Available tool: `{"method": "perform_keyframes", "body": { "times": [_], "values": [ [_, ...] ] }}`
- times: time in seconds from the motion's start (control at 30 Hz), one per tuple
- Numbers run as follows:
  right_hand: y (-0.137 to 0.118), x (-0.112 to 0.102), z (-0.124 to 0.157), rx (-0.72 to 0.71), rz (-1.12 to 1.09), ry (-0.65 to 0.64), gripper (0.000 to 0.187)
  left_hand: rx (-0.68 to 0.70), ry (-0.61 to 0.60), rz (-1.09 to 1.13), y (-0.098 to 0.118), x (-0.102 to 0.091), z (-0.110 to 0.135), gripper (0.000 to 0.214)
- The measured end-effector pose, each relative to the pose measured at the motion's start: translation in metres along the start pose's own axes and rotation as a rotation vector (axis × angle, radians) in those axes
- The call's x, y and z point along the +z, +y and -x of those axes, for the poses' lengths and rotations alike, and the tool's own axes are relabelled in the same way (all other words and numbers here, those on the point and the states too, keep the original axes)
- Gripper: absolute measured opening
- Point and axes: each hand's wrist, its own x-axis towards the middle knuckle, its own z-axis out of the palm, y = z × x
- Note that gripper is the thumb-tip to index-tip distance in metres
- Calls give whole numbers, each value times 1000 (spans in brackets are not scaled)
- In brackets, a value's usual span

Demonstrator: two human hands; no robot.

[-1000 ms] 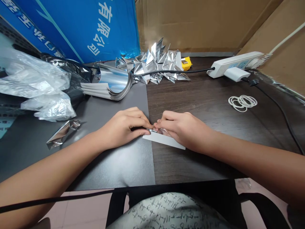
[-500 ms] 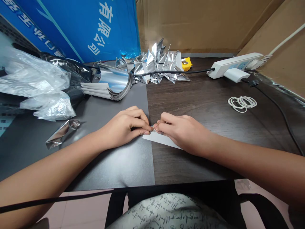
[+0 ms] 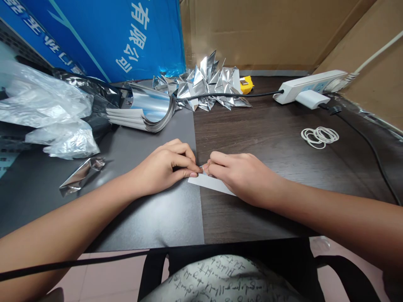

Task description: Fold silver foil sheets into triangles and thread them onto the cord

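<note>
A narrow white strip of folded foil-backed paper [image 3: 211, 183] lies at the middle of the desk, across the seam between the grey mat and the dark wood. My left hand [image 3: 170, 165] pinches its left end between thumb and fingers. Curled close beside it, my right hand [image 3: 242, 174] has its fingertips closed at the strip's upper edge and covers the strip's right part. The fingertips of both hands nearly meet. What lies under my right fingers is mostly hidden.
Behind my hands stand a curved stack of silvery sheets [image 3: 143, 115] and a pile of folded foil pieces [image 3: 210, 82]. Clear plastic bags [image 3: 72, 138] and a foil piece [image 3: 82, 176] lie left. To the right are a power strip [image 3: 311, 86], white cord loops [image 3: 319, 137] and a yellow tape measure [image 3: 246, 85].
My right hand has shifted very slightly at the strip's upper edge. My left hand stays nearly in place on the left end.
</note>
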Motion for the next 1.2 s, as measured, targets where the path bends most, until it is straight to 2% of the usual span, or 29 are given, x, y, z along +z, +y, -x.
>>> {"method": "perform_keyframes", "body": {
  "times": [0.1, 0.47, 0.8, 0.97, 1.03, 1.2],
  "values": [
    [0, 0, 0, 10, 8, -12, 23, -2, 4, -10, 0, 0, 0, 13],
    [4, 7, 0, -24, 32, 100, 20, 43, -5, -38, -3, -1, 0, 14],
    [8, 10, 1, -17, -49, 130, 21, 60, -195, -88, -2, -18, 2, 28],
    [9, 7, 1, 6, -119, 128, 22, 80, -272, -31, 1, -31, 1, 25],
    [9, 7, 1, 12, -153, 134, 23, 95, -258, -4, 1, -32, 1, 25],
    [10, 8, 0, 12, -172, 138, 24, 96, -125, -76, -4, -21, 1, 25]
  ]
}}
